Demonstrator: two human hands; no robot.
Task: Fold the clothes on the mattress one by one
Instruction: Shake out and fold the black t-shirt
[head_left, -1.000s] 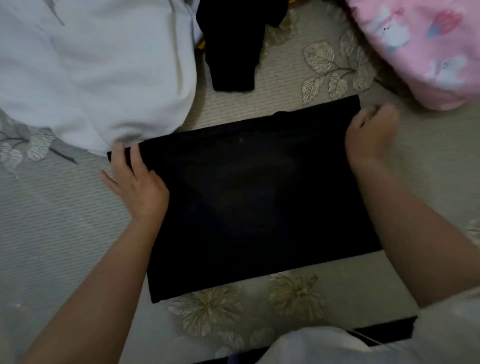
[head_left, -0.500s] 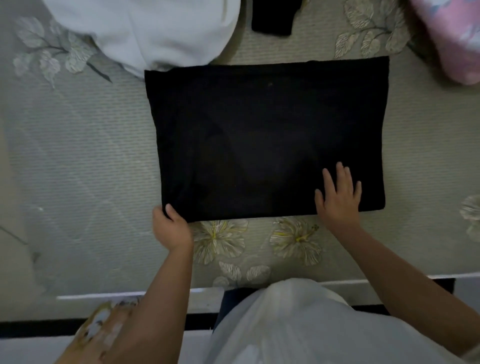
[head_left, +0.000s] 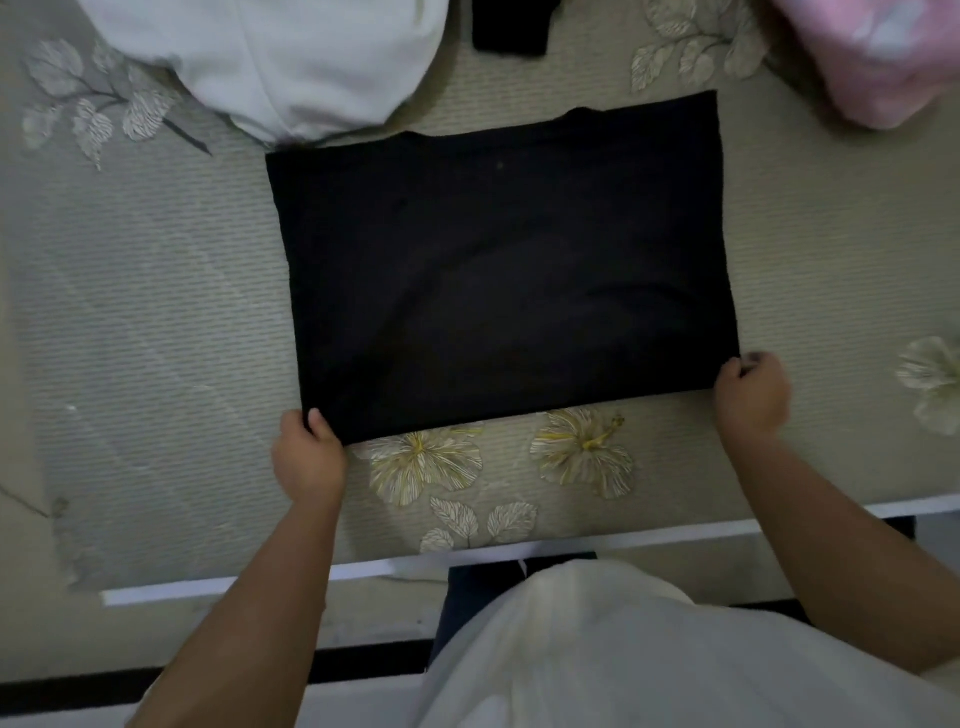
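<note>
Head view, looking straight down. Black garment (head_left: 498, 270) spread flat as a neat rectangle in the middle of the mattress (head_left: 145, 322), on the pale ribbed cover with its printed leaves and flowers. Left hand (head_left: 310, 457) at the near left corner, thumb on top of the cloth and fingers curled under the edge, pinching that corner. Right hand (head_left: 751, 395) at the near right corner, fingers curled tight round the cloth there, gripping it. Both forearms reaching in from the bottom, over a white top (head_left: 597, 649) worn by the person. Near edge of the black piece lying just above two yellow-centred printed flowers (head_left: 584, 449).

Beyond the far left corner, white garment (head_left: 270, 57) bunched in a heap, its lower fold touching or just overlapping the black piece; hard to tell which. Second dark garment (head_left: 511, 28) poking in at the top edge, well apart from the folded one. Pink fleecy item (head_left: 872, 57) at the far right, clear of the black rectangle.
</note>
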